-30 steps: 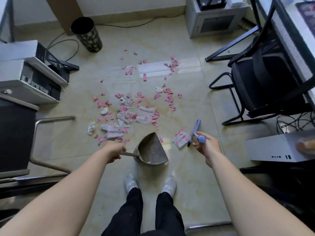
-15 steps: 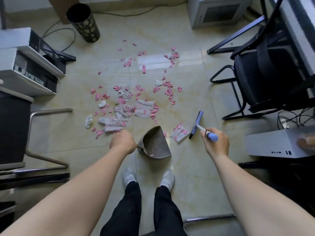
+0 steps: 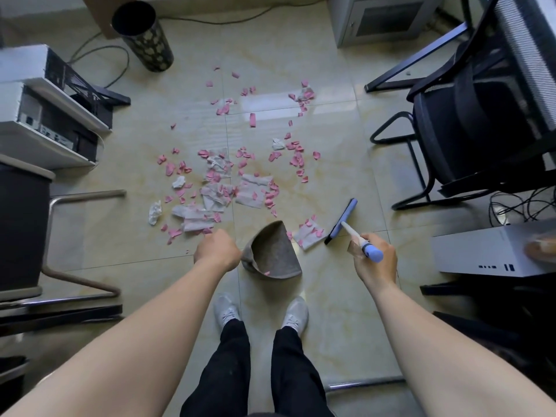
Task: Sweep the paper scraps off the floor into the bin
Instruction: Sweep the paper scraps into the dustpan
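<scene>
Sweeping the nearest paper scraps [image 3: 308, 234] across the floor [image 3: 331, 164] into the dustpan [image 3: 270, 254].

Clasping the dustpan's handle side in a curled left grip [image 3: 216, 248] and wrapping the right grip [image 3: 374, 260] round the brush [image 3: 341, 221] handle, blade at 3 o'clock of those scraps. Press the pan's open edge flat to the tile, draw the blade low toward 9 o'clock, no flicking. Holding only 1 pink bit [image 3: 267, 272] in the pan; leaving the main litter [image 3: 228, 188] spread from 10 to 1 o'clock. Then carry to the bin [image 3: 144, 37] far off at 11 o'clock, inside too dark to read.
</scene>
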Action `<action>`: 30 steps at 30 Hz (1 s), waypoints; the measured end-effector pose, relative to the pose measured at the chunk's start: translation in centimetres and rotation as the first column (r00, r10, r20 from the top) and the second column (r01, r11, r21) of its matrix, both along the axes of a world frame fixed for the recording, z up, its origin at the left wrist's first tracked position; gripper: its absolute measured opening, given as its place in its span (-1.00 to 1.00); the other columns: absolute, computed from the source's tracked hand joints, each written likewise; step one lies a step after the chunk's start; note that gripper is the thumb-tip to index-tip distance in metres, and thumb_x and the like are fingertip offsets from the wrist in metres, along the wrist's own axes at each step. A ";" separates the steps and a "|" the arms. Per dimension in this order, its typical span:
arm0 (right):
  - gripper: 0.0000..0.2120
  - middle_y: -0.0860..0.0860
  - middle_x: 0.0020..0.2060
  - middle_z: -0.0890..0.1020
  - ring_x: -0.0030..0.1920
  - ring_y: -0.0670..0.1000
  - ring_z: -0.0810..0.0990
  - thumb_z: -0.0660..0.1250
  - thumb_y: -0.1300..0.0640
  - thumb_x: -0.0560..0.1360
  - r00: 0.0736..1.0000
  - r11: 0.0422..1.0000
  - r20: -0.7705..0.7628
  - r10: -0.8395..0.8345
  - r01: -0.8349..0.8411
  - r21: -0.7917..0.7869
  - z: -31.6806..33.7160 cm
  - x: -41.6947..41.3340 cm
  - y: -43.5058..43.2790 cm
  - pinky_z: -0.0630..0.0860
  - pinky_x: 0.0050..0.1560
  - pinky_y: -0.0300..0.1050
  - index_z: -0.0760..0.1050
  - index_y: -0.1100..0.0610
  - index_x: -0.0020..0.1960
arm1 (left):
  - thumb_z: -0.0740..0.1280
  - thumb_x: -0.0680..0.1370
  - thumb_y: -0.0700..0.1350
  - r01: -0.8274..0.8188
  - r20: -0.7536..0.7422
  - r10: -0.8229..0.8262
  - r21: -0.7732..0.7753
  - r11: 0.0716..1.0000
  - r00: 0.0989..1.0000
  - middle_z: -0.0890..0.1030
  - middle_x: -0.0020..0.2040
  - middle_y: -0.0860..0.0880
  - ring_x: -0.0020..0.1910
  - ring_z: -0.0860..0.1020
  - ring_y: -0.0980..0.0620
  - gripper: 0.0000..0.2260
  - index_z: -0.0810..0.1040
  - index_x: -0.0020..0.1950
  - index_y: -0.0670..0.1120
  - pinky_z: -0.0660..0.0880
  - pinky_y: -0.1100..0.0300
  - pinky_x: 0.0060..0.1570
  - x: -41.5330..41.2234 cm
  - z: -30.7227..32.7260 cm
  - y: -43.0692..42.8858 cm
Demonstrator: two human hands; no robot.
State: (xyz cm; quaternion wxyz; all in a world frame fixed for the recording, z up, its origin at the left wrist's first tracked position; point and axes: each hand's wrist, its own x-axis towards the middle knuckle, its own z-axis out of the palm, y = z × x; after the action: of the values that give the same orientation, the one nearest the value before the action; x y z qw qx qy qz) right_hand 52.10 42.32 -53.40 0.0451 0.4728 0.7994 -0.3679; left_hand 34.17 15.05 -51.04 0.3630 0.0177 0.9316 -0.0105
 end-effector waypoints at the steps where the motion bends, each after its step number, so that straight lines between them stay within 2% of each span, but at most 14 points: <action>1: -0.85 0.08 -0.34 0.54 -0.25 0.22 0.48 0.35 0.15 0.55 1.000 1.000 0.012 0.018 -0.018 -0.001 -0.1 -0.1 -0.1 0.38 -0.30 -0.04 0.54 0.18 -0.17 | 0.25 0.42 -0.16 0.018 0.004 -0.018 -0.009 1.000 1.000 0.59 -0.02 -0.14 -0.06 0.56 -0.18 -0.83 0.50 -0.01 -0.13 0.50 0.11 -0.23 0.1 0.1 0.0; 3: -0.88 0.10 -0.35 0.55 -0.27 0.23 0.50 0.37 0.17 0.50 0.994 0.996 0.059 0.090 -0.089 -0.020 0.0 -0.6 -0.3 0.36 -0.32 -0.07 0.54 0.19 -0.19 | 0.25 0.44 -0.18 0.092 0.008 -0.091 -0.045 0.995 0.996 0.59 -0.02 -0.12 -0.07 0.56 -0.16 -0.84 0.50 0.01 -0.13 0.51 0.11 -0.22 0.0 0.5 0.1; 5: -0.87 0.11 -0.33 0.58 -0.25 0.26 0.52 0.40 0.12 0.47 0.979 0.984 0.106 0.175 -0.173 -0.029 0.4 -1.1 -0.5 0.38 -0.33 -0.07 0.54 0.16 -0.20 | 0.25 0.48 -0.19 0.240 0.027 -0.239 -0.138 0.961 0.971 0.59 0.02 -0.11 -0.04 0.58 -0.13 -0.80 0.51 0.08 -0.12 0.53 0.11 -0.20 -0.1 0.8 0.4; 9: -0.86 0.11 -0.27 0.64 -0.20 0.25 0.59 0.41 0.05 0.46 0.968 0.975 0.114 0.224 -0.222 -0.032 0.9 -1.3 -0.9 0.55 -0.24 0.02 0.56 0.12 -0.17 | 0.23 0.55 -0.18 0.559 0.103 -0.562 -0.349 0.752 0.820 0.57 0.14 -0.05 0.09 0.56 -0.06 -0.72 0.50 0.25 -0.08 0.44 0.18 -0.19 0.4 1.7 1.1; 11: -0.71 0.11 -0.26 0.65 -0.19 0.25 0.59 0.41 -0.08 0.55 0.980 0.983 0.068 0.185 -0.184 -0.026 1.0 -1.0 -1.3 0.58 -0.20 0.08 0.51 0.13 -0.16 | 0.24 0.53 -0.18 0.657 0.179 -0.645 -0.383 0.649 0.743 0.56 0.17 -0.03 0.10 0.55 -0.05 -0.70 0.53 0.26 -0.05 0.47 0.18 -0.20 1.0 1.4 1.2; 13: -0.63 0.12 -0.26 0.65 -0.20 0.26 0.57 0.41 -0.14 0.56 0.992 0.991 0.016 0.129 -0.128 -0.039 1.1 -0.9 -1.7 0.57 -0.20 0.09 0.45 0.15 -0.16 | 0.23 0.54 -0.18 0.708 0.237 -0.680 -0.396 0.585 0.694 0.54 0.08 -0.01 0.03 0.55 -0.04 -0.71 0.57 0.22 -0.03 0.47 0.18 -0.31 1.6 0.8 1.4; 15: -0.68 0.14 -0.28 0.63 -0.21 0.29 0.56 0.40 -0.08 0.52 0.995 0.994 -0.009 0.100 -0.100 -0.053 1.3 -1.1 -2.2 0.56 -0.23 0.10 0.46 0.18 -0.14 | 0.19 0.56 -0.17 0.710 0.249 -0.678 -0.407 0.575 0.692 0.47 -0.06 0.01 -0.12 0.51 -0.03 -0.72 0.60 0.18 -0.02 0.33 0.22 -0.44 2.0 0.4 1.4; 17: -0.74 0.15 -0.27 0.62 -0.21 0.28 0.56 0.33 -0.02 0.48 0.992 0.992 0.034 0.120 -0.118 -0.047 1.4 -1.3 -2.4 0.56 -0.23 0.10 0.51 0.20 -0.11 | 0.19 0.55 -0.20 0.696 0.228 -0.675 -0.424 0.579 0.701 0.44 -0.11 0.02 -0.19 0.45 -0.03 -0.72 0.61 0.15 -0.01 0.23 0.24 -0.49 2.1 0.3 1.4; 19: -0.80 0.16 -0.27 0.62 -0.20 0.30 0.58 0.33 0.08 0.51 0.981 0.986 0.105 0.164 -0.159 -0.046 1.3 -1.5 -2.5 0.53 -0.28 0.05 0.54 0.22 -0.14 | 0.20 0.53 -0.23 0.697 0.196 -0.693 -0.429 0.575 0.693 0.47 -0.12 0.03 -0.18 0.48 -0.02 -0.72 0.61 0.13 -0.01 0.27 0.25 -0.46 2.0 0.2 1.4; 22: -0.87 0.14 -0.27 0.58 -0.25 0.24 0.49 0.35 0.18 0.52 0.938 0.957 0.189 0.290 -0.279 -0.083 1.0 -1.4 -3.0 0.35 -0.39 -0.06 0.49 0.20 -0.18 | 0.21 0.53 -0.23 0.695 0.157 -0.709 -0.427 0.579 0.687 0.58 0.02 0.03 -0.01 0.56 -0.02 -0.72 0.60 0.15 -0.02 0.46 0.22 -0.28 1.8 0.0 1.2; 24: -0.89 0.12 -0.25 0.54 -0.24 0.20 0.41 0.37 0.22 0.51 0.903 0.930 0.222 0.367 -0.353 -0.101 1.3 -1.3 -3.5 0.32 -0.32 -0.09 0.47 0.16 -0.16 | 0.21 0.53 -0.22 0.678 0.133 -0.700 -0.429 0.597 0.701 0.59 0.08 0.02 0.05 0.55 -0.03 -0.71 0.60 0.16 -0.02 0.52 0.21 -0.18 1.9 0.0 1.1; 27: -0.92 0.10 -0.23 0.53 -0.23 0.18 0.41 0.36 0.24 0.50 0.858 0.891 0.238 0.455 -0.435 -0.133 1.6 -1.1 -3.9 0.34 -0.27 -0.11 0.47 0.17 -0.14 | 0.20 0.52 -0.22 0.667 0.122 -0.690 -0.420 0.616 0.714 0.59 0.07 0.01 0.03 0.56 -0.03 -0.71 0.59 0.16 -0.01 0.49 0.22 -0.24 2.0 0.2 1.5; 30: -0.97 0.09 -0.18 0.66 -0.20 0.22 0.56 0.34 0.24 0.42 0.830 0.857 0.216 0.513 -0.482 -0.183 1.9 -1.0 -4.1 0.54 -0.25 -0.02 0.55 0.17 -0.14 | 0.21 0.53 -0.21 0.659 0.109 -0.682 -0.406 0.633 0.723 0.59 0.10 0.01 0.07 0.56 -0.04 -0.70 0.59 0.18 -0.01 0.48 0.21 -0.24 2.1 0.3 1.8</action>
State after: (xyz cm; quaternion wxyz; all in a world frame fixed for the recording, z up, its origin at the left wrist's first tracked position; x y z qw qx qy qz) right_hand 51.10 38.18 -51.50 0.2713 0.2880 0.8585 -0.3263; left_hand 36.23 16.84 -50.72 0.3022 0.2839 0.8426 -0.3437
